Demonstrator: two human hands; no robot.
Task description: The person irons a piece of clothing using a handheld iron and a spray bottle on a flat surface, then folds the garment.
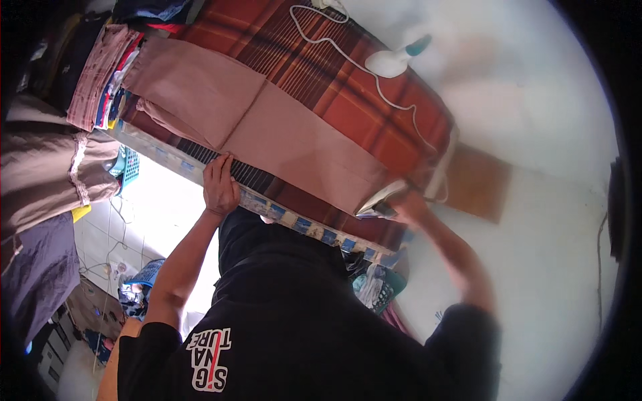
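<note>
A dusty-pink cloth with a seam or fold across it lies spread on a table covered by a red-brown plaid blanket. My right hand grips an electric iron, which rests at the cloth's right end near the front edge; the hand is slightly blurred. At the front edge, left of the iron, my left hand lies with its fingertips on the near edge of the cloth, by the seam. From the back of the table a white cord runs in curves towards the right.
Folded clothes are stacked at the table's left end. A white spray bottle with a green part lies at the back edge, beside the wall. Garments hang at the left. Baskets with clothes stand below the table.
</note>
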